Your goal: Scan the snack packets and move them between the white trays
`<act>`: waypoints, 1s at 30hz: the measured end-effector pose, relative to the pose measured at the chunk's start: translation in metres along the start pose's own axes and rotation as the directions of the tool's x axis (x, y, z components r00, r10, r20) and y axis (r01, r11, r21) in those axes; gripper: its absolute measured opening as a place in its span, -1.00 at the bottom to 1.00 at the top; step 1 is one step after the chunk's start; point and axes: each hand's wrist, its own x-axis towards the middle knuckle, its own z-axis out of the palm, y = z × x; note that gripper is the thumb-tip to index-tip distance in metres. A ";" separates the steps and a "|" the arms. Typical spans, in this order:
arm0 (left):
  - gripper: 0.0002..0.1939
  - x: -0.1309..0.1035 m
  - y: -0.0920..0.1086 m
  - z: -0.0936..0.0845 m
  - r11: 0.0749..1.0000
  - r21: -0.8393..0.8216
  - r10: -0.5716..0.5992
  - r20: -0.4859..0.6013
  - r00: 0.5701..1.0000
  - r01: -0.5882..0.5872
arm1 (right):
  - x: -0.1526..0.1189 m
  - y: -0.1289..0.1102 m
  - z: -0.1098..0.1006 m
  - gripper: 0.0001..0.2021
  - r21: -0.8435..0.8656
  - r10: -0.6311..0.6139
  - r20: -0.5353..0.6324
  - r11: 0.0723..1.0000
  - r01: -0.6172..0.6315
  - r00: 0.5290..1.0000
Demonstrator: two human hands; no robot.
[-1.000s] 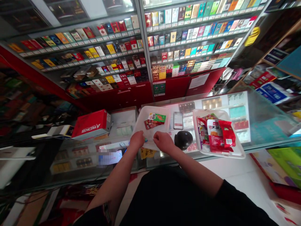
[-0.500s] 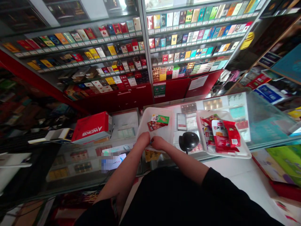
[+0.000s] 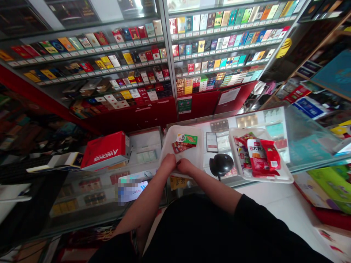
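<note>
My left hand (image 3: 168, 163) and my right hand (image 3: 184, 166) are close together at the near end of a white tray (image 3: 199, 144). Both look closed, and whatever may be between their fingers is too small or hidden. Farther in, a green and white packet (image 3: 189, 139) lies partly over a dark red packet (image 3: 181, 147). To the right, a second white tray (image 3: 285, 174) holds several snack bags, with a red and white bag (image 3: 257, 157) on top. Between the trays stands a black rounded device (image 3: 221, 164).
A red box (image 3: 102, 150) sits on the glass counter at the left, and a lit phone (image 3: 134, 190) lies by my left forearm. Shelves of small packs (image 3: 203, 46) rise behind the counter. Bright green packaging (image 3: 329, 182) is at the right.
The view has shifted slightly. My hands stay at the tray's near end with their fingers close together, and the packets have kept their places in the trays.
</note>
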 end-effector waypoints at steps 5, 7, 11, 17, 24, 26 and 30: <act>-0.87 0.003 0.009 -0.005 0.982 0.185 -0.050 0.128 0.991 0.026 | 0.002 0.011 0.005 -0.90 0.160 0.083 -0.128 0.985 -0.062 0.988; -0.79 0.003 0.015 -0.009 0.976 0.219 -0.045 0.137 0.990 0.014 | 0.004 0.016 0.007 -0.91 0.221 0.124 -0.178 0.972 -0.083 0.976; -0.70 0.000 0.027 -0.017 0.971 0.240 -0.019 0.136 0.991 -0.015 | 0.006 0.027 0.005 -0.85 0.315 0.200 -0.276 0.943 -0.109 0.940; -0.71 -0.005 0.041 -0.028 0.981 0.193 -0.009 0.080 0.997 -0.007 | 0.000 0.033 -0.014 -0.81 0.346 0.217 -0.400 0.935 -0.073 0.890; -0.80 -0.014 0.047 -0.033 0.988 -0.109 -0.123 -0.091 0.988 0.113 | -0.017 0.029 -0.038 -0.86 0.265 0.106 -0.515 0.964 0.041 0.851; -0.86 -0.015 0.048 -0.034 0.960 -0.232 -0.185 -0.100 0.978 0.158 | -0.023 0.028 -0.042 -0.84 0.296 0.100 -0.514 0.953 0.067 0.852; -0.88 -0.019 0.056 -0.035 0.852 -0.495 -0.249 -0.094 0.964 0.172 | -0.035 0.027 -0.056 -0.80 0.388 0.102 -0.525 0.913 0.130 0.845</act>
